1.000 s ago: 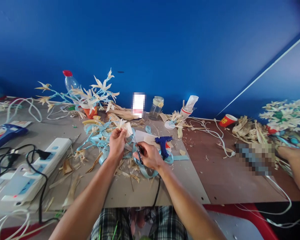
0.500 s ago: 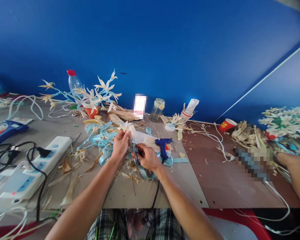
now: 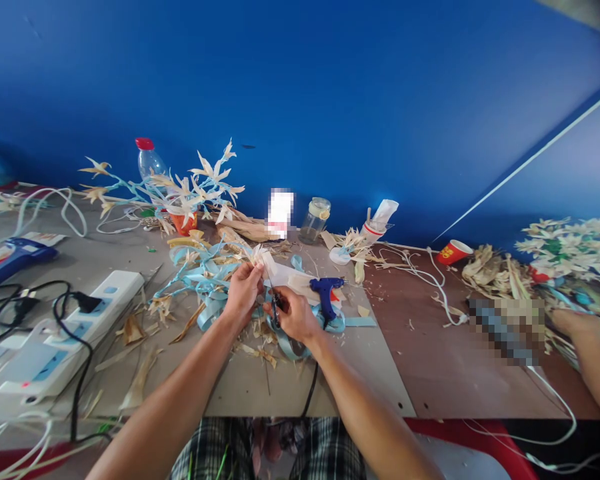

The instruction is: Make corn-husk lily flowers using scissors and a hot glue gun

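My left hand (image 3: 245, 285) pinches a pale dried-husk piece (image 3: 269, 263), which sticks up past the thumb and fingertips. In my right hand (image 3: 296, 313) is a pair of dark-handled scissors (image 3: 277, 308), its blades pointing up toward the husk. Light blue ribbon (image 3: 213, 313) lies in loops to the left of and beneath my hands. Just right of my right hand rests a blue glue gun (image 3: 326, 293) on its side, its cord running to the table's front edge. Husk scraps (image 3: 263, 357) litter the table below my hands.
Husk flowers on blue stems (image 3: 213, 172) stand in a red cup (image 3: 184, 223). Behind are a glass jar (image 3: 315, 223) and a red paper cup (image 3: 454, 251). At left lies a white power strip (image 3: 95, 320) with black cords. Another person's arm (image 3: 587, 340) reaches in from the right.
The scissors' blades have swung closer to the husk piece, and the husk in my left hand has shifted slightly. Both hands stay in nearly the same place.
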A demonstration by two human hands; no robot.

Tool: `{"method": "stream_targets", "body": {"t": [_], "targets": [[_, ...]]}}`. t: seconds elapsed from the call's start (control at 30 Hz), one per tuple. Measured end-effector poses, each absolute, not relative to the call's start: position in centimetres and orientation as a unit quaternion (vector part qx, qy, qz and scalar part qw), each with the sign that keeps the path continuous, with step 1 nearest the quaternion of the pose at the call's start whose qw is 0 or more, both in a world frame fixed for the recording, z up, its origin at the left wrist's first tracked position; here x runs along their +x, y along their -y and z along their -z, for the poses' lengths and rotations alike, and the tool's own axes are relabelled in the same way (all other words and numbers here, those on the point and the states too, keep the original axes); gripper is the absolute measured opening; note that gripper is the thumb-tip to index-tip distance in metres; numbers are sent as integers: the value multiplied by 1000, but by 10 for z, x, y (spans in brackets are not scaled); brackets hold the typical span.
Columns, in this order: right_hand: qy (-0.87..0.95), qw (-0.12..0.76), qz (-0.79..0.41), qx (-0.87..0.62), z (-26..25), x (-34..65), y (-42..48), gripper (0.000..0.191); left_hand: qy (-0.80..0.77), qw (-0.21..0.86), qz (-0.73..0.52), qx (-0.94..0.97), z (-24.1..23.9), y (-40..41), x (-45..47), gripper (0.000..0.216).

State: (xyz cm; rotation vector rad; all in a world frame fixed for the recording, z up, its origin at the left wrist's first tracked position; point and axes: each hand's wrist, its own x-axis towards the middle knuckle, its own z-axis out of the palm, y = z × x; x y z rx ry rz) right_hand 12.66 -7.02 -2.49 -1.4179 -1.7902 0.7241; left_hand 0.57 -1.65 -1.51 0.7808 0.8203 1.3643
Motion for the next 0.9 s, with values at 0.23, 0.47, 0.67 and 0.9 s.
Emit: {"method": "stream_targets", "body": {"t": [0.23, 0.47, 0.67, 0.9], "targets": [[683, 379, -302, -546, 26, 125, 70, 27, -371, 627, -598, 333, 14, 15, 4, 32], [676, 386, -311, -545, 31, 125, 69, 28, -367, 630, -602, 325, 13, 14, 4, 33], [679, 384, -311, -543, 32, 125, 68, 27, -348, 639, -608, 318, 11, 13, 3, 32], [674, 386, -306, -551, 31, 125, 68, 27, -346, 640, -611, 312, 8, 13, 2, 32]]}}
